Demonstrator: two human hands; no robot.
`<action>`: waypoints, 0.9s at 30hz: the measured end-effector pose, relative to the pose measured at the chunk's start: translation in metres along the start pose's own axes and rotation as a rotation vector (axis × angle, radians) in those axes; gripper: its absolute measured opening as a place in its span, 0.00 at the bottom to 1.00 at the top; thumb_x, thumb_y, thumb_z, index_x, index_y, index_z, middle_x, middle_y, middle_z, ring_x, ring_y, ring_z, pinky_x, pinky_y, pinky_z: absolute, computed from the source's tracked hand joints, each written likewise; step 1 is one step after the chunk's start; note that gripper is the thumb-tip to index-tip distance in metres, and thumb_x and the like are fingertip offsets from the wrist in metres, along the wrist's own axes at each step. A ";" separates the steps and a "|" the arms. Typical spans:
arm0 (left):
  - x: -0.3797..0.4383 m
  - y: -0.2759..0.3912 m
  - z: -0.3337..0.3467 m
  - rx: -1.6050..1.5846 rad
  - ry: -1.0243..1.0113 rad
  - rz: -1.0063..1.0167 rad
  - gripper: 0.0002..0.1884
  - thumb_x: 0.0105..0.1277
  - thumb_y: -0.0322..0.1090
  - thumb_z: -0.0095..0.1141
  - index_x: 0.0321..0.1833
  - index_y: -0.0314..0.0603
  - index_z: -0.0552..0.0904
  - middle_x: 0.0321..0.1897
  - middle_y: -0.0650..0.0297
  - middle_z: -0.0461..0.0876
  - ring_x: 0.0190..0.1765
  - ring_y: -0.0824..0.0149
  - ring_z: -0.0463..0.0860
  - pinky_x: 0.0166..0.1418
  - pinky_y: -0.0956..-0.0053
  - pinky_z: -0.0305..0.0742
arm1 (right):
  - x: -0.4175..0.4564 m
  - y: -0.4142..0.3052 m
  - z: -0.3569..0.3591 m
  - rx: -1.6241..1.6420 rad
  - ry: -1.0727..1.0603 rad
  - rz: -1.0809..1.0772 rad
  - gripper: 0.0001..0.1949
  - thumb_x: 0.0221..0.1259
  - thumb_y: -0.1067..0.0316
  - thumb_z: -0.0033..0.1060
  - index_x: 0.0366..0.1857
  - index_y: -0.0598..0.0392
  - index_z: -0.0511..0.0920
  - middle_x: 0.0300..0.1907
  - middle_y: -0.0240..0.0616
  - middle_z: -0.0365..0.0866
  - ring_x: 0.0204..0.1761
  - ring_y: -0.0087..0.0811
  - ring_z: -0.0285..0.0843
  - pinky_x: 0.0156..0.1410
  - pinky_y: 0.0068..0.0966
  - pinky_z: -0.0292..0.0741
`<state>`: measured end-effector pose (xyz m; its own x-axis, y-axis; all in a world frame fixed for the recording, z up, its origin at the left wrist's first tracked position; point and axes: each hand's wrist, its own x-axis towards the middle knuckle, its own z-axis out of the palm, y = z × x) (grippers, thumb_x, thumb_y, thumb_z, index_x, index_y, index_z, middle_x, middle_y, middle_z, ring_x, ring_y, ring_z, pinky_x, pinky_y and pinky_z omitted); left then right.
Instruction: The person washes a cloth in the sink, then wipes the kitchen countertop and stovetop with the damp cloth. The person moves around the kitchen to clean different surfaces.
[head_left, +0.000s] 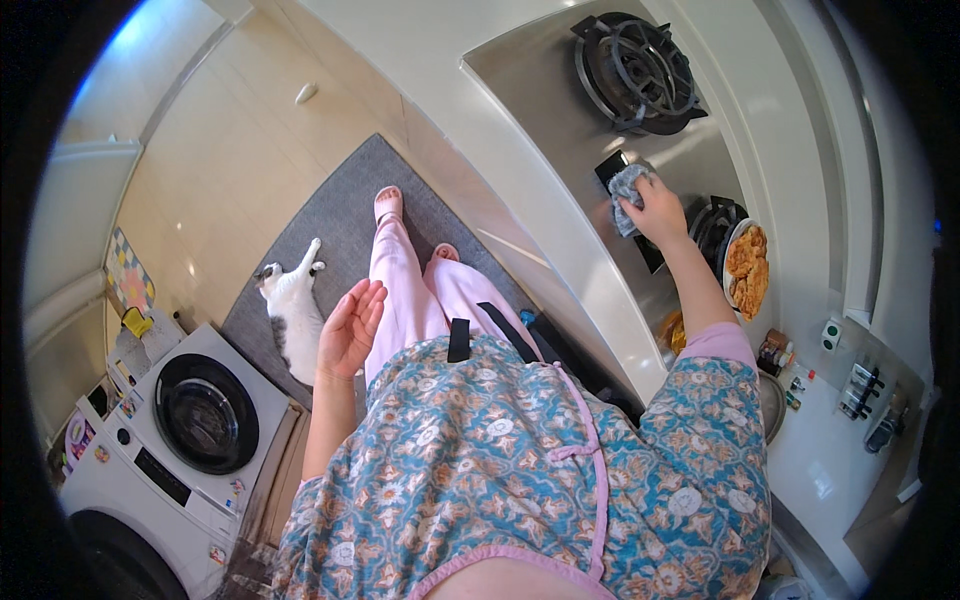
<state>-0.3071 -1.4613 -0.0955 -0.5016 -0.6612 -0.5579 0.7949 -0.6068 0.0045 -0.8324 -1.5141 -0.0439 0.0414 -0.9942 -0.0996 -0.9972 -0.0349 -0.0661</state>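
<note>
My right hand (658, 211) grips a crumpled grey cloth (624, 196) and presses it on the stainless-steel gas hob (540, 82). A black panel (611, 166) on the hob shows partly from under the cloth. Just past my right wrist is a gas burner (711, 225), partly covered by a white plate (726, 264) of browned, fried-looking food (748, 271). The other burner (637, 71), with its black pan support, stands farther along the hob. My left hand (354, 327) hangs over the floor with its palm turned up, holding nothing, its fingers slightly curled.
A white and grey cat (294, 322) lies on the grey mat (341, 195) beside my feet. White front-loading machines (154, 442) stand at the left. Small bottles (776, 349) and a knife rack (859, 391) occupy the counter's right part. A small white object (306, 93) lies on the floor.
</note>
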 end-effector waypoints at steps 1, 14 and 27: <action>0.001 0.000 0.001 0.015 -0.004 -0.002 0.19 0.74 0.33 0.38 0.62 0.27 0.67 0.61 0.45 0.70 0.65 0.54 0.70 0.69 0.65 0.67 | 0.002 -0.002 -0.001 -0.018 -0.007 0.010 0.19 0.51 0.53 0.62 0.46 0.47 0.75 0.43 0.45 0.76 0.36 0.48 0.80 0.40 0.40 0.78; 0.007 -0.005 0.030 0.062 0.036 -0.040 0.19 0.73 0.33 0.39 0.61 0.26 0.68 0.60 0.45 0.71 0.64 0.53 0.71 0.67 0.65 0.69 | -0.016 -0.010 0.002 0.286 0.328 0.456 0.13 0.56 0.55 0.58 0.36 0.53 0.78 0.40 0.45 0.78 0.37 0.48 0.78 0.40 0.36 0.75; 0.049 0.033 0.058 0.126 0.097 -0.154 0.18 0.73 0.33 0.39 0.59 0.26 0.70 0.58 0.44 0.73 0.63 0.53 0.73 0.67 0.65 0.70 | 0.049 -0.167 0.057 0.135 0.275 0.263 0.11 0.52 0.66 0.55 0.38 0.57 0.81 0.72 0.38 0.53 0.72 0.52 0.47 0.73 0.54 0.45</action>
<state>-0.3253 -1.5397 -0.0748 -0.5742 -0.5145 -0.6369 0.6590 -0.7520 0.0134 -0.6601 -1.5506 -0.0945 -0.2503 -0.9583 0.1381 -0.9537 0.2194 -0.2059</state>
